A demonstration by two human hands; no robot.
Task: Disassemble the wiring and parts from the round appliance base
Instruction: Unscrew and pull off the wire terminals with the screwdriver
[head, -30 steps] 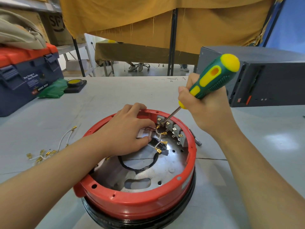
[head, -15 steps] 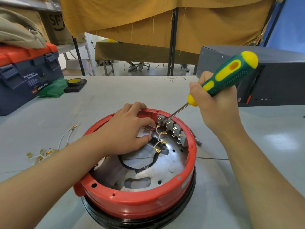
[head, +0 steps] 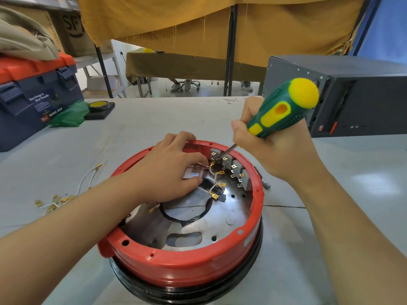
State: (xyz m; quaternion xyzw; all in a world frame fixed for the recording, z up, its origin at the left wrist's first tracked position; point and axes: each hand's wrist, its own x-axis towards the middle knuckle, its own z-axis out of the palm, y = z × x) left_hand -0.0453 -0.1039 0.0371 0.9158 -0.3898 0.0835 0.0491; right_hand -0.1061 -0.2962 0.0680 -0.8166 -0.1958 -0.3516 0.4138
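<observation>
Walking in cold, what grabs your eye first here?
The big red round appliance base at the table's centre, open to show wires. Above its far rim, the right hand grips a green-and-yellow screwdriver, tip down at the terminal blocks. The left hand rests inside, fingers at the white wires.

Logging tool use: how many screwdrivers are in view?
1: the green-and-yellow screwdriver gripped in the right hand, tip at the terminal blocks inside the red appliance base. Others may be hidden in the closed toolbox.
</observation>
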